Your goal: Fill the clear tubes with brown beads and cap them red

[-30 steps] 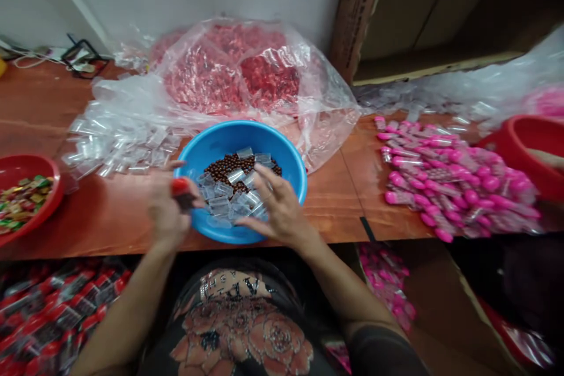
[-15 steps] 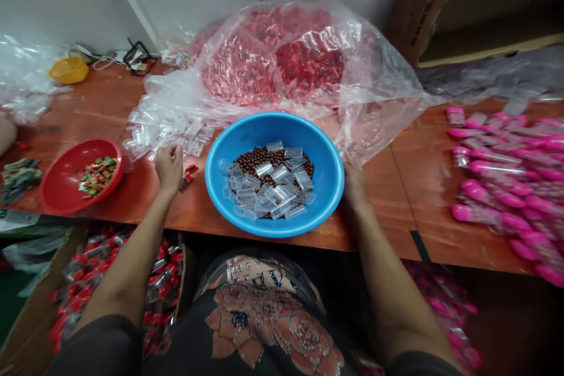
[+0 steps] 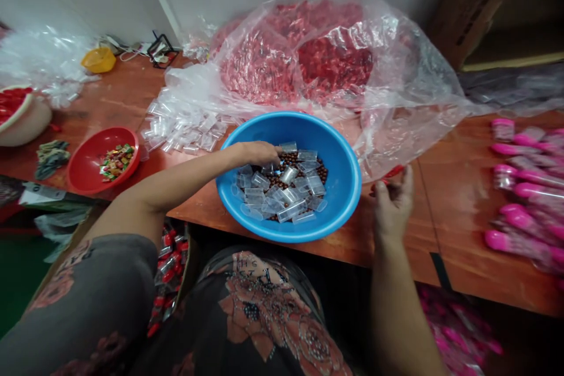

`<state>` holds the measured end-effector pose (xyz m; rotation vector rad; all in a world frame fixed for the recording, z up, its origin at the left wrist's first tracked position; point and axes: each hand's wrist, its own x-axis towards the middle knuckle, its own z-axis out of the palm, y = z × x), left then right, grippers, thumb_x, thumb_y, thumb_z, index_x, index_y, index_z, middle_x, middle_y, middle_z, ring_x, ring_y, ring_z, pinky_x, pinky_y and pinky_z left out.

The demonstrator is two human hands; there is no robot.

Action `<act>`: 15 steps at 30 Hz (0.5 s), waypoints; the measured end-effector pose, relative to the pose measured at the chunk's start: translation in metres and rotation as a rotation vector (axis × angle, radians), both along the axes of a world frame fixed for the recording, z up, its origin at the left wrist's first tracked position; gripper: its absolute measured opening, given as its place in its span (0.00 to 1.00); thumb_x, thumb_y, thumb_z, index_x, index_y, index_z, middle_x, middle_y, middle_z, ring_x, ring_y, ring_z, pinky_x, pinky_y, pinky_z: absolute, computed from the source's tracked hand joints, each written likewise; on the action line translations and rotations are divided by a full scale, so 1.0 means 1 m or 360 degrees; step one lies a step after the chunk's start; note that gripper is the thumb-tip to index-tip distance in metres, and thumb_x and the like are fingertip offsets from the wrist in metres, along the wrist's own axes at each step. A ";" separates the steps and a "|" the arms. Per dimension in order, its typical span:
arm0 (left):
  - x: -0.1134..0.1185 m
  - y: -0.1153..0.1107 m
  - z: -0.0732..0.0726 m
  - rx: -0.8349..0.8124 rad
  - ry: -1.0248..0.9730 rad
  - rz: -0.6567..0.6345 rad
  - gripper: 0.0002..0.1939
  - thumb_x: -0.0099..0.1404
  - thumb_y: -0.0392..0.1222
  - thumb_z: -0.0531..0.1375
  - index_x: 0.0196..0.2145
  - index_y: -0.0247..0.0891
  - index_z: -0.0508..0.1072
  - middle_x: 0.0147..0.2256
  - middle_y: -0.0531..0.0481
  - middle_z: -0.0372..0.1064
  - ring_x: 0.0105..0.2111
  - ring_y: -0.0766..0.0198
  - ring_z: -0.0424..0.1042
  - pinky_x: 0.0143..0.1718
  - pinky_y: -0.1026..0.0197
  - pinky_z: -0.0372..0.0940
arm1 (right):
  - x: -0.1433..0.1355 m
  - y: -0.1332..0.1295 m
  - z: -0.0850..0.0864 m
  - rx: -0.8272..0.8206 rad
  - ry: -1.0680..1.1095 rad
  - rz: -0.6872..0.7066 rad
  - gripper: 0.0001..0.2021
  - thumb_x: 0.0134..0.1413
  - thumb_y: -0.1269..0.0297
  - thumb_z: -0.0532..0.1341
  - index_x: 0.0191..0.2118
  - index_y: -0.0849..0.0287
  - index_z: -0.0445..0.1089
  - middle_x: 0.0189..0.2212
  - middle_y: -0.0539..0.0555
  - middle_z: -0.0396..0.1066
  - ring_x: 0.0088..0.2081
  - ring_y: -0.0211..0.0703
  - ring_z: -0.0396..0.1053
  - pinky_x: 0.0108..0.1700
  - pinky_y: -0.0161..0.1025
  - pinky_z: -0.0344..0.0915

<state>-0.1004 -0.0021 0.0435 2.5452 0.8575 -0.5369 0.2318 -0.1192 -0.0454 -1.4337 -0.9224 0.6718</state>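
Observation:
My left hand (image 3: 263, 154) reaches over the left rim of the blue basin (image 3: 288, 236), fingers down at the brown beads (image 3: 288, 158) and clear plastic tubes (image 3: 291, 210) inside. Its fingertips are partly hidden, so its grip is unclear. To the right of the basin, my right hand (image 3: 393, 200) is raised just above the table, thumb and fingers apart, beside small red pieces (image 3: 393, 172) at the edge of the clear plastic bag. Whether it touches those pieces is hard to tell.
A large clear bag of red pieces (image 3: 335, 59) lies behind the basin. Loose clear tubes (image 3: 194, 129) and a red bowl of wrapped candies (image 3: 79, 170) are at left. Pink-capped tubes (image 3: 529, 188) cover the right side. A yellow bowl (image 3: 99, 60) stands at the back left.
My left hand has moved right, from the table into the blue basin. My right hand has shifted right, away from the basin's rim. The view has turned slightly left.

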 end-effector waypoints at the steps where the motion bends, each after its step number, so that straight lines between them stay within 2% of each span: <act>1: -0.005 0.002 0.000 -0.0027 0.0020 0.0040 0.17 0.59 0.35 0.61 0.46 0.41 0.79 0.47 0.45 0.74 0.38 0.62 0.69 0.38 0.64 0.57 | 0.002 -0.005 0.003 0.0013 0.0113 -0.0009 0.41 0.46 0.61 0.67 0.67 0.44 0.56 0.35 0.46 0.65 0.33 0.35 0.66 0.42 0.42 0.69; 3: -0.015 0.002 -0.001 -0.0094 0.0017 0.0085 0.19 0.56 0.37 0.64 0.47 0.40 0.79 0.50 0.44 0.72 0.39 0.63 0.68 0.38 0.64 0.58 | 0.002 -0.014 0.010 0.0046 0.0366 -0.0005 0.46 0.42 0.64 0.70 0.68 0.41 0.53 0.35 0.44 0.63 0.32 0.33 0.67 0.42 0.41 0.70; 5: -0.021 0.000 -0.001 -0.0137 0.0038 0.0224 0.19 0.54 0.38 0.66 0.46 0.39 0.79 0.49 0.43 0.72 0.41 0.62 0.69 0.41 0.64 0.58 | -0.003 -0.021 0.019 0.0076 0.0580 0.0023 0.46 0.38 0.66 0.71 0.65 0.38 0.56 0.36 0.43 0.64 0.32 0.33 0.69 0.43 0.42 0.72; 8: -0.024 -0.004 -0.002 -0.0091 0.0160 0.0698 0.16 0.53 0.41 0.69 0.41 0.37 0.79 0.42 0.42 0.75 0.42 0.57 0.71 0.43 0.61 0.60 | -0.017 -0.029 0.034 0.0107 0.0750 0.0067 0.33 0.38 0.66 0.72 0.55 0.43 0.70 0.38 0.44 0.66 0.34 0.32 0.70 0.42 0.41 0.73; 10: -0.022 -0.004 -0.002 -0.0027 0.0233 0.0963 0.15 0.52 0.45 0.70 0.37 0.35 0.80 0.36 0.42 0.76 0.42 0.53 0.72 0.44 0.59 0.61 | -0.026 -0.034 0.042 0.0106 0.0794 0.0084 0.24 0.41 0.64 0.72 0.48 0.48 0.74 0.38 0.45 0.67 0.34 0.32 0.70 0.41 0.38 0.73; 12: -0.018 -0.002 -0.003 0.0005 0.0260 0.1098 0.15 0.51 0.46 0.71 0.33 0.33 0.79 0.31 0.41 0.75 0.43 0.50 0.73 0.43 0.59 0.62 | -0.032 -0.038 0.047 0.0079 0.0831 0.0115 0.22 0.40 0.64 0.73 0.46 0.49 0.75 0.37 0.45 0.68 0.35 0.32 0.70 0.41 0.37 0.73; 15: -0.007 -0.001 -0.007 -0.0002 0.0207 0.1257 0.15 0.48 0.47 0.73 0.27 0.32 0.78 0.26 0.41 0.73 0.42 0.48 0.74 0.41 0.59 0.63 | -0.037 -0.043 0.050 0.0015 0.0869 0.0182 0.26 0.33 0.67 0.75 0.45 0.49 0.75 0.38 0.46 0.70 0.37 0.32 0.70 0.41 0.35 0.72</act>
